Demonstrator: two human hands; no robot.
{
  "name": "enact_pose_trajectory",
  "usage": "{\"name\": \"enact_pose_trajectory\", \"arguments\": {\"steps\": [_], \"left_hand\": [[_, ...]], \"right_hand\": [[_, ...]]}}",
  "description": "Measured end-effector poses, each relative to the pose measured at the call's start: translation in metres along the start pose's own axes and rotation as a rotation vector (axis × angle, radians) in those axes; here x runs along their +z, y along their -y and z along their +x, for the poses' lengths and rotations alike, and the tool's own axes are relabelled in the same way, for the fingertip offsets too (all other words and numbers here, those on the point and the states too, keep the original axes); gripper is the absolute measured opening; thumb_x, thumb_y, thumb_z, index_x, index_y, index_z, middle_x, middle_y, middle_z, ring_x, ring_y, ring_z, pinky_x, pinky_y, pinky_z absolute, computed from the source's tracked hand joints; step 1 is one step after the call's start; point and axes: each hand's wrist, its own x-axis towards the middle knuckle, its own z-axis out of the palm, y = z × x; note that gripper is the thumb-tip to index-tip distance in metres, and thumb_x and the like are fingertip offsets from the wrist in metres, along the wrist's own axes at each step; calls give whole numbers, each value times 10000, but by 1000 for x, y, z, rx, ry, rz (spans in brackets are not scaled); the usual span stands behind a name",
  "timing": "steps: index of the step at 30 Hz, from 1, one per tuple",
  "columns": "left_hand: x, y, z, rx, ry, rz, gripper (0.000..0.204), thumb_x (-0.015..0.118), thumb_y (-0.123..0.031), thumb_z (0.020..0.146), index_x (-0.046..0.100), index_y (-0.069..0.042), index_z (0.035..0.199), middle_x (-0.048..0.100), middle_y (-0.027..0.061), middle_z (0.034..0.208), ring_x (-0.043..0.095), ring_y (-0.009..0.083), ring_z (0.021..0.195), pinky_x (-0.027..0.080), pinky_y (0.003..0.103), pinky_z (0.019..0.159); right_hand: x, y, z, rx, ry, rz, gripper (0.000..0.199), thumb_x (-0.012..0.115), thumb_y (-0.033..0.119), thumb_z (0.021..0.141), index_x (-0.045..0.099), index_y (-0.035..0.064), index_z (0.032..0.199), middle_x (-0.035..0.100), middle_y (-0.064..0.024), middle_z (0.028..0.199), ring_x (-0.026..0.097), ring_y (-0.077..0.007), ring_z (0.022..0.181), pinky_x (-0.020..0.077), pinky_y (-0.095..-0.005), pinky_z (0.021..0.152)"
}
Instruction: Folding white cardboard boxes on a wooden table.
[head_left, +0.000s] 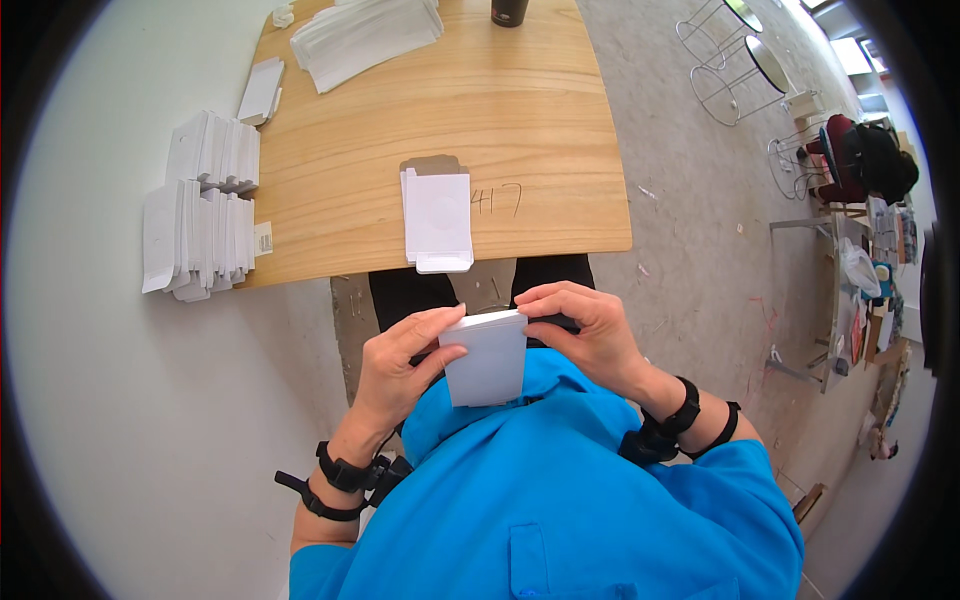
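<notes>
A small white cardboard box [485, 362] is held upright in front of my blue shirt, close to my body. My left hand [405, 358] pinches its upper left corner between thumb and fingers. At the upper right corner my right hand [580, 328] grips it the same way, thumb below the top edge. The top edge shows a narrow pale band; whether a flap there is tucked in I cannot tell. Just beyond my hands, a flat white carton [438, 215] lies on the wooden table [540, 120], its lower flap reaching over the near edge.
Several folded white boxes [205, 225] stand stacked at the table's left edge, by the wall. Farther back lie a smaller white pile [262, 90], a stack of flat white sheets [365, 40] and a dark cup [509, 12]. Round stools [765, 65] stand on the floor at right.
</notes>
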Motion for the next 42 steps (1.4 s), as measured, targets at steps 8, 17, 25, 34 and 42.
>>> {"name": "enact_pose_trajectory", "arguments": {"steps": [8, 17, 25, 34, 42], "left_hand": [[-5, 8, 4, -28, 64, -139, 298, 757, -51, 832, 719, -68, 1128, 706, 115, 1113, 699, 187, 921, 597, 281, 774], [-12, 25, 5, -90, 53, -169, 218, 734, -49, 860, 733, -43, 1078, 718, 95, 1058, 679, 146, 878, 565, 261, 753], [-22, 122, 23, -363, -451, -506, 379, 658, -67, 940, 560, 43, 1289, 661, 127, 1153, 650, 139, 974, 531, 265, 864], [-138, 213, 63, -251, -762, 813, 417, 663, -167, 906, 583, 18, 1271, 654, 181, 1187, 605, 312, 1121, 469, 392, 984], [-14, 122, 72, -387, -343, -230, 617, 641, -287, 947, 422, 48, 1417, 564, 197, 1343, 515, 314, 1277, 386, 388, 1089]], "right_hand": [[-1, -9, 7, -158, 50, -100, 213, 760, 11, 806, 716, 38, 1013, 705, -94, 1045, 705, -206, 868, 593, -298, 741], [10, -14, 24, -106, 113, -34, 171, 738, 65, 857, 699, 17, 1016, 704, -84, 964, 689, -164, 813, 571, -268, 728], [60, -64, 105, 334, 32, 349, 300, 676, 188, 946, 584, -41, 1117, 653, -71, 835, 641, -121, 771, 533, -262, 669], [98, -147, 164, 364, -483, -460, 459, 841, 339, 723, 605, 16, 948, 667, -147, 840, 657, -323, 781, 516, -446, 698], [48, -143, 134, 429, -393, 362, 128, 728, 85, 888, 618, 46, 940, 655, -7, 818, 584, -65, 699, 469, -213, 607]]}}
